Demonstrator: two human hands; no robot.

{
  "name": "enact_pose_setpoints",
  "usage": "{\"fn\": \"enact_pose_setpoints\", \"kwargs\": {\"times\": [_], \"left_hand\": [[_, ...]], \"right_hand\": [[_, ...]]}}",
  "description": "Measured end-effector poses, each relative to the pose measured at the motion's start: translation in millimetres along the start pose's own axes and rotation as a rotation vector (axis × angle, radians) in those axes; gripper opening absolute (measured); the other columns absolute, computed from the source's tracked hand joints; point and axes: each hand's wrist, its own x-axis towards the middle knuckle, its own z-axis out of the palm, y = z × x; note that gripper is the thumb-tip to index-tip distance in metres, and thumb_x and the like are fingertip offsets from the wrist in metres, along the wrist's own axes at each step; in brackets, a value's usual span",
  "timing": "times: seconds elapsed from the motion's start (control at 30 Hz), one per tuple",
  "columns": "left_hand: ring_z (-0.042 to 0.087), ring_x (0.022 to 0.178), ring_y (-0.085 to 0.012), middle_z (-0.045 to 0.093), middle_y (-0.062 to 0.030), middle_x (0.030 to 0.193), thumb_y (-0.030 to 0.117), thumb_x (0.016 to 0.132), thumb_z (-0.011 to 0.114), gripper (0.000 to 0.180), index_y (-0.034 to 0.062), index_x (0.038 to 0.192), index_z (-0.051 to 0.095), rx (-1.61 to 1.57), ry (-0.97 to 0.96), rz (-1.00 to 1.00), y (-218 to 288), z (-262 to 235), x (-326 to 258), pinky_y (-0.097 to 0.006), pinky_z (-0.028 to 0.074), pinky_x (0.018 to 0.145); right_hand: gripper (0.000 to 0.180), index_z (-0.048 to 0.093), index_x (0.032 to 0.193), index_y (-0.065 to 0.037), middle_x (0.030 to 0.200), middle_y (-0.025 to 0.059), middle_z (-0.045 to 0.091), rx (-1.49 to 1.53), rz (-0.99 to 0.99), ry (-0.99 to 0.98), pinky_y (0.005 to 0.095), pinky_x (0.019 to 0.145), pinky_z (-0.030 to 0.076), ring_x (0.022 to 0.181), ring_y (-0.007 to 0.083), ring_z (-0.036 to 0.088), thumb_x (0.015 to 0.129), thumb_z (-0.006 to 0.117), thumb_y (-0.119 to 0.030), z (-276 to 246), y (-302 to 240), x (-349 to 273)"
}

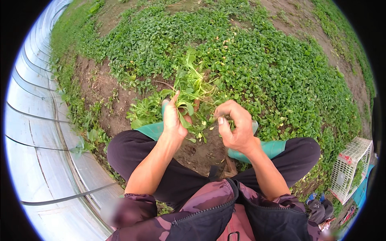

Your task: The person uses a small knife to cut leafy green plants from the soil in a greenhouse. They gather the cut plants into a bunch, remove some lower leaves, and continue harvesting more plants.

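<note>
My left hand point(173, 120) is closed round a bunch of leafy greens point(189, 82), its thumb pointing up and leaves spilling over the palm. Pale stems and thin roots stick out of the bunch toward the right. Just right of it, apart from the bunch, my right hand point(238, 127) has its fingers curled in toward the thumb. A bit of green shows by those fingertips, but what they hold, if anything, I cannot make out. Below the hands, between my green boots point(275, 149), lies bare brown soil point(201, 154) with a few loose leaves.
A dense bed of low green plants point(241, 60) spreads ahead and to the right. More loose greens point(144, 110) lie beside my left boot. Plastic sheeting on hoops point(44, 148) curves along the left. At the far right stands a white plastic crate point(349, 170) with greens inside.
</note>
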Motion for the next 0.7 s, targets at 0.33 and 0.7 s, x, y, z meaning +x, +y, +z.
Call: {"fn": "enact_pose_setpoints", "kwargs": {"times": [0.33,0.7], "left_hand": [[0.064,0.086,-0.0229,0.065,-0.0111,0.103,0.031,0.101,0.039,0.036,0.0036,0.114,0.059,-0.018,-0.084,-0.093,-1.1,-4.5,-5.6,-0.039,0.057,0.075],[0.069,0.089,-0.0261,0.069,-0.0112,0.105,0.031,0.1,0.052,0.035,0.0042,0.122,0.058,-0.098,-0.272,-0.22,-0.8,-2.0,-5.0,-0.043,0.059,0.078]], "right_hand": [[0.013,0.064,0.079,-0.005,0.095,0.0063,0.063,-0.47,0.064,-0.197,0.0417,0.081,0.045,0.091,0.0272,0.058,0.077,0.075,-0.013,-11.3,15.0,-37.8],[0.014,0.067,0.093,-0.004,0.091,0.0084,0.064,-0.05,0.169,0.198,0.0379,0.078,0.045,0.089,0.0274,0.059,0.08,0.072,-0.003,-20.1,-24.1,9.4]]}}
